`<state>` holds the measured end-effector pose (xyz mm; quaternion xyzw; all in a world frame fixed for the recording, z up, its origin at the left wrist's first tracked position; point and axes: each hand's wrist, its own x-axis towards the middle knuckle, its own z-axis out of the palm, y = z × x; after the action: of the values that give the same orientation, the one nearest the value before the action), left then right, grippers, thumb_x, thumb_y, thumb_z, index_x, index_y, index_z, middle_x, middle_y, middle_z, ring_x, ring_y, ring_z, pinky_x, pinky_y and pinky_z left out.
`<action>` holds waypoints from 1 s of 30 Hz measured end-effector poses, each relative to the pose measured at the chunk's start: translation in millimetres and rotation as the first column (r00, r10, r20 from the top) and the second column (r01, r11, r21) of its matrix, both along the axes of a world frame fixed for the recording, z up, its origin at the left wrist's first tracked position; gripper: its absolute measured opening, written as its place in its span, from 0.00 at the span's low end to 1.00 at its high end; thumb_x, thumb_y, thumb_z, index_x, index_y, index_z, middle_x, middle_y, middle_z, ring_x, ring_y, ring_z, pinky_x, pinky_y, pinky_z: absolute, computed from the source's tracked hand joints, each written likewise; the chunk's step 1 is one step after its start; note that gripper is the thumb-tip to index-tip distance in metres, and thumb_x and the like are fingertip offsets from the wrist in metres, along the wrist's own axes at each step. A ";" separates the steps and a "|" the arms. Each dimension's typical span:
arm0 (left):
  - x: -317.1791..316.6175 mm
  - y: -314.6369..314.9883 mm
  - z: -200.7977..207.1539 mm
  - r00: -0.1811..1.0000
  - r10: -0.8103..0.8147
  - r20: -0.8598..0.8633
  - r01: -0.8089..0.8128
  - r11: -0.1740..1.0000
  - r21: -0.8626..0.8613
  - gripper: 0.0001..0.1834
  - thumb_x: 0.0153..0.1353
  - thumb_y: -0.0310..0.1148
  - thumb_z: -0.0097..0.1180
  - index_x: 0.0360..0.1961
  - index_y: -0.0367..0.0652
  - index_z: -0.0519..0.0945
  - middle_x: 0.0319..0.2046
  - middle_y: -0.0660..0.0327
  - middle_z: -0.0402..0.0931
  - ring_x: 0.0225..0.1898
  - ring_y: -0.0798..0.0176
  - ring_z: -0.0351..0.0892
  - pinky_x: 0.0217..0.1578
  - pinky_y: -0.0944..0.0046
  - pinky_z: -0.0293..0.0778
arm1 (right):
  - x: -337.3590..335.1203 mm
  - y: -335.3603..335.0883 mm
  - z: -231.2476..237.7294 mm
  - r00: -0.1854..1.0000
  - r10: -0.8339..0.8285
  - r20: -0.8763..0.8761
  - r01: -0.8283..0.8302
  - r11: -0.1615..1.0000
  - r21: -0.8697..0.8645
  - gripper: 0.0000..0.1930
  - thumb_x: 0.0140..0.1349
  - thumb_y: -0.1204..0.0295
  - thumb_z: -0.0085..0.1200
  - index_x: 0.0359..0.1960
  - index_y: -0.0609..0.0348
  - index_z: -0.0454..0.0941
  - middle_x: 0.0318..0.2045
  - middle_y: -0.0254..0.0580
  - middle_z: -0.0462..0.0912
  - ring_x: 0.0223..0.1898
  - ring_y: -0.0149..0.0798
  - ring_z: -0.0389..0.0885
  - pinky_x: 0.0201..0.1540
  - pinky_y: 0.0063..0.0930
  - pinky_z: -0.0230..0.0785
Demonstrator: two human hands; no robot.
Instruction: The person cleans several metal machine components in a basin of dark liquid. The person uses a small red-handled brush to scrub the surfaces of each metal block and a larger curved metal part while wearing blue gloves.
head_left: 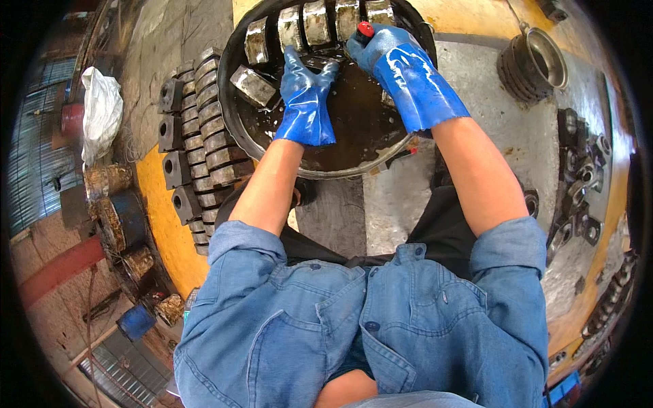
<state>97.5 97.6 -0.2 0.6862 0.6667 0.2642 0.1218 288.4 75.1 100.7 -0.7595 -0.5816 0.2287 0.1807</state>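
Note:
Both my hands wear blue rubber gloves and reach into a round black basin (235,126) of dark, oily liquid. My left hand (304,85) has its thumb and fingers set around a dark metal block (318,62) low in the basin, partly hidden by the glove. My right hand (388,51) is closed round a handle with a red end (365,29); the tool's other end cannot be seen. Thick curved metal blocks (315,24) stand in a row at the basin's far side. Another metal block (252,86) lies tilted left of my left hand.
Left of the basin are stacked rows of curved metal pieces (221,139) and square blocks with holes (175,168). A stack of metal rings (534,64) stands at the far right, with dark metal parts (581,180) below. A red-tipped tool (403,156) lies by the basin's near rim.

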 end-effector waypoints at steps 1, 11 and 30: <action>3.0 -5.0 0.0 0.998 0.030 0.052 -0.031 0.999 0.026 0.60 0.49 0.52 0.78 0.74 0.31 0.57 0.62 0.34 0.74 0.59 0.38 0.80 0.60 0.47 0.76 | 1.6 0.0 -4.6 1.000 -0.010 0.012 0.009 0.999 0.043 0.22 0.60 0.45 0.62 0.47 0.44 0.87 0.41 0.49 0.89 0.44 0.56 0.87 0.52 0.46 0.80; -12.7 -37.2 -7.1 0.995 0.072 0.064 -0.057 0.976 -0.211 0.61 0.47 0.42 0.78 0.77 0.37 0.52 0.66 0.35 0.70 0.64 0.38 0.75 0.64 0.50 0.72 | 9.7 -3.7 -4.7 1.000 -0.012 -0.026 0.013 0.999 0.038 0.21 0.61 0.46 0.63 0.46 0.44 0.88 0.40 0.49 0.89 0.43 0.55 0.87 0.51 0.44 0.80; -51.7 -23.4 -41.7 0.986 -0.003 0.164 0.079 0.885 -0.460 0.62 0.46 0.42 0.81 0.76 0.33 0.55 0.66 0.42 0.73 0.66 0.47 0.75 0.67 0.53 0.71 | 11.4 -19.5 8.8 0.990 0.084 -0.116 -0.088 0.996 -0.024 0.21 0.64 0.51 0.57 0.53 0.45 0.86 0.50 0.49 0.88 0.53 0.55 0.85 0.59 0.48 0.77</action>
<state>45.8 74.2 -41.9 0.6278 0.6840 0.1481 0.3406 299.8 55.6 109.6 -0.7219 -0.5990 0.2880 0.1928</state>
